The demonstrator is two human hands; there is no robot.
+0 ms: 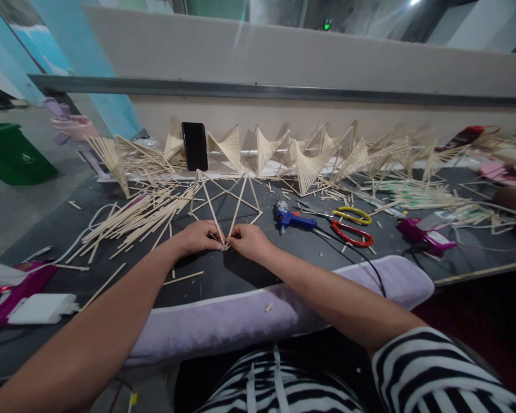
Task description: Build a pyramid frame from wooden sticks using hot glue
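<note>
A frame of thin wooden sticks [209,202] stands on the dark table, with two peaks at its upper corners and sticks meeting at a joint near me. At that joint my left hand [201,236] pinches the frame from the left, fingers closed. My right hand [250,240] grips the same joint from the other side, its thumb and fingertips pressed together. The exact contact under the fingertips is partly hidden. To the right lies a blue glue gun [294,218]. Scissors with one yellow and one red handle [352,234] rest beside it.
Loose sticks [137,221] spread over the left of the table. Finished-looking stick structures [305,166] line the back around a black phone [195,146]. A purple cushion [223,321] lies along the front edge. Purple power strips [427,235] and cables flank the work. A green bin [17,155] stands left.
</note>
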